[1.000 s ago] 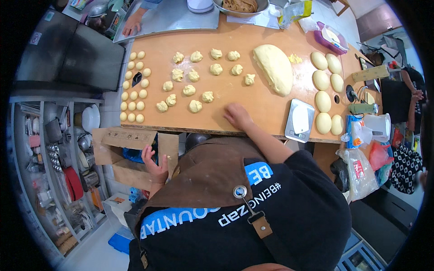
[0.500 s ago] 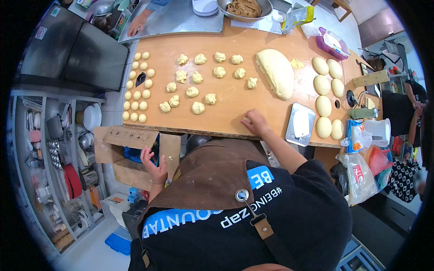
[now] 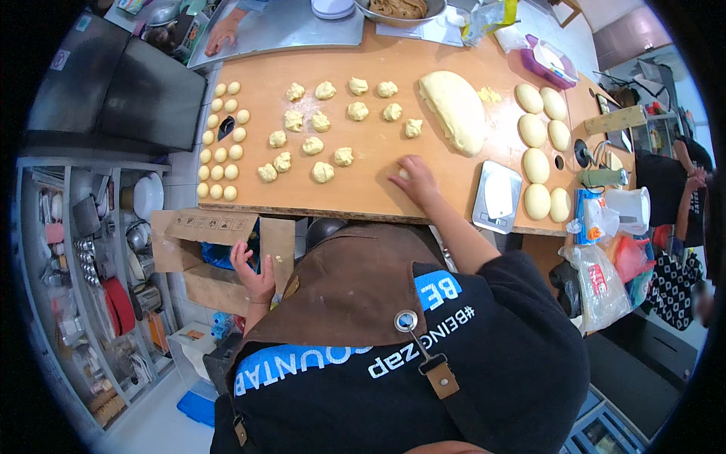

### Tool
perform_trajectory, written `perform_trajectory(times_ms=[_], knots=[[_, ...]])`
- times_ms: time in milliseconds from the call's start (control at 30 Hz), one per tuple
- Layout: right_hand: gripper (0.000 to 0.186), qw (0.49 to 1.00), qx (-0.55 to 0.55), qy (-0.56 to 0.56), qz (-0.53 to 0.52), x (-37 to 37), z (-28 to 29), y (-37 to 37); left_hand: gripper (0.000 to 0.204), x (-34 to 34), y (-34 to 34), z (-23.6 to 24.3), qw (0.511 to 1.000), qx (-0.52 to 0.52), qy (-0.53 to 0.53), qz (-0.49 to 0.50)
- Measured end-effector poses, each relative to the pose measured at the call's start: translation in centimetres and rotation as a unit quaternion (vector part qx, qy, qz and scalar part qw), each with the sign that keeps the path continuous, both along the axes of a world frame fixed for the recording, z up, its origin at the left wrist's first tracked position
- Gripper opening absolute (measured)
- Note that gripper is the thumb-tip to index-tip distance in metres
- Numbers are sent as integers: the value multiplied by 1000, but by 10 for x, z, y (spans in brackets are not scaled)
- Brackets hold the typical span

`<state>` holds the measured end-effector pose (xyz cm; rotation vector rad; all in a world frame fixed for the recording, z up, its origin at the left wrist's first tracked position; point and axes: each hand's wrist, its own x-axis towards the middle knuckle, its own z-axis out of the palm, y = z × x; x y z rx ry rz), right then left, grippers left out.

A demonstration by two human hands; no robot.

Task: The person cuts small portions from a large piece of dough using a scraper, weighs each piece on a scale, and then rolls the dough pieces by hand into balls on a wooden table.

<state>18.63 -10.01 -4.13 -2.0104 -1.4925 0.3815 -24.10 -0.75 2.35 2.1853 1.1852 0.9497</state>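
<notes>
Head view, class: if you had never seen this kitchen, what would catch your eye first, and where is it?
The wooden table dominates, dotted with rough dough pieces at centre and a big dough loaf to their right. Smooth small balls line its left edge. The right hand presses on the board near the front edge, beside a scale; the left hand hangs below, by a cardboard box.

- The person wears a black short-sleeved shirt with pale blue and white lettering across the chest.
- Over it hangs a brown apron (image 3: 355,280), seemingly leather, though the fisheye bend blurs its texture.
- A brown strap with a round metal rivet and a buckle fastens the bib.
- Both forearms are bare.
</notes>
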Motion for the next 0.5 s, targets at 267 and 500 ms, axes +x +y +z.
perform_trajectory(times_ms=[267, 500], knots=[[42, 919, 189, 282, -201, 35, 10, -32, 59, 19, 3, 12, 1000, -9, -12, -6], [43, 897, 335, 282, 54, -53, 145, 64, 44, 137, 28, 44, 742, -544, -386, -75]])
